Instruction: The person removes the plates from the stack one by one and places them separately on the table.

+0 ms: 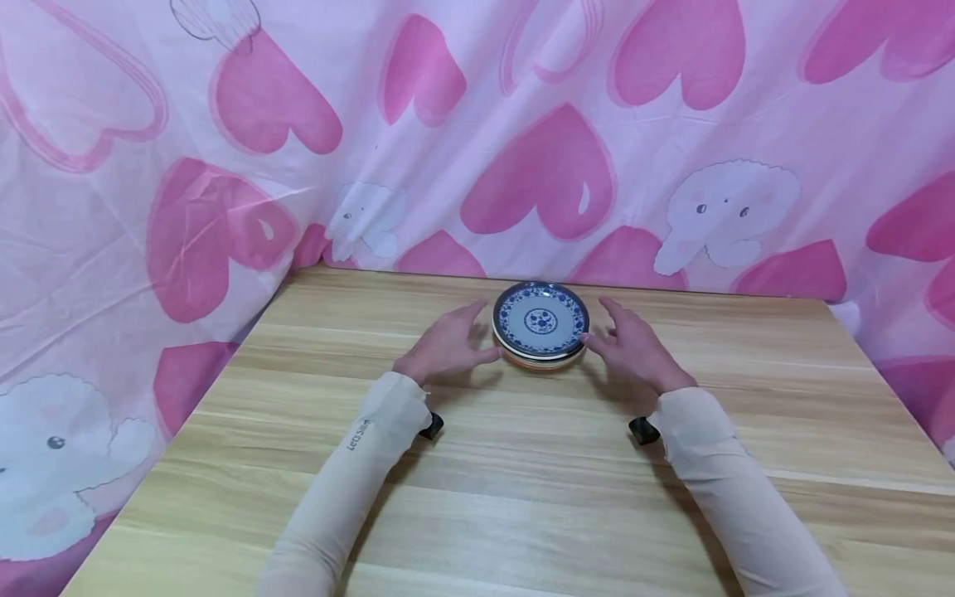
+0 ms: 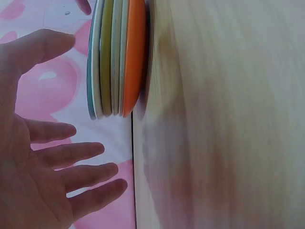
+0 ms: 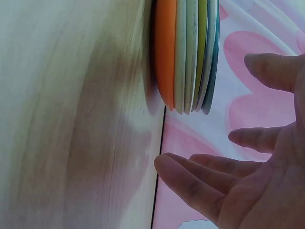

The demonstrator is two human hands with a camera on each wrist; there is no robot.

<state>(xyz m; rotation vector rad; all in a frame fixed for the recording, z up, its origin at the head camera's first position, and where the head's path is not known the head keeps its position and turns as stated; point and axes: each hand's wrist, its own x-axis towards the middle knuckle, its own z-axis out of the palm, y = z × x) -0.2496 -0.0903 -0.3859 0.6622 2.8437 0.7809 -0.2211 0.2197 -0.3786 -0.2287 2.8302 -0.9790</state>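
A stack of several plates (image 1: 540,319) sits toward the back of the wooden table. Its top plate is white with a blue floral rim and a round blue centre motif. In the left wrist view the stack's edges (image 2: 107,62) show green, white, yellow and cream layers over an orange bottom plate (image 2: 135,57). My left hand (image 1: 450,342) is held at the stack's left side, fingers spread and apart from it. On the right side my right hand (image 1: 632,347) faces it, fingers extended, thumb close to the rim. Neither hand holds anything.
The wooden table (image 1: 522,497) reaches back to a pink curtain (image 1: 440,166) with hearts and white cartoon animals, which also hangs along the left side. Dark wrist devices (image 1: 643,430) sit under both pale sleeves (image 1: 734,481).
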